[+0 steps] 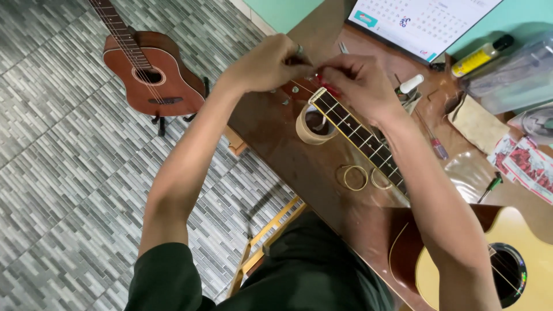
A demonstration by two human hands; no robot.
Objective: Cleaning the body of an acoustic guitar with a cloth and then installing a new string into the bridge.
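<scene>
Both of your hands meet at the head end of the guitar neck (360, 135), which runs across the brown tabletop (288, 155) from the pale-topped guitar body (518, 242) at the lower right up toward the middle of the view. Your left hand (268, 63) is closed in a pinch at the very tip of the neck, and your right hand (360, 83) is curled shut just beside it, fingertips touching a small red part there (too small and too covered by your fingers to say what it is). Under the neck, just below your hands, a roll of tan tape (311, 125) lies flat on the tabletop, and farther down, beside the fretboard, sit two coiled strings (355, 177). To the right of your right hand lie a screwdriver with a red and blue handle (436, 144), a small white-capped tube (411, 84), a green-handled tool (491, 185) and some red-printed packets (527, 164). Beyond them stand a yellow bottle with a black cap (481, 56) and a clear plastic container (512, 75), with a desk calendar (420, 23) at the top. Well apart on the left, a reddish-brown guitar (152, 72) stands on the grey tiled floor (63, 150).
</scene>
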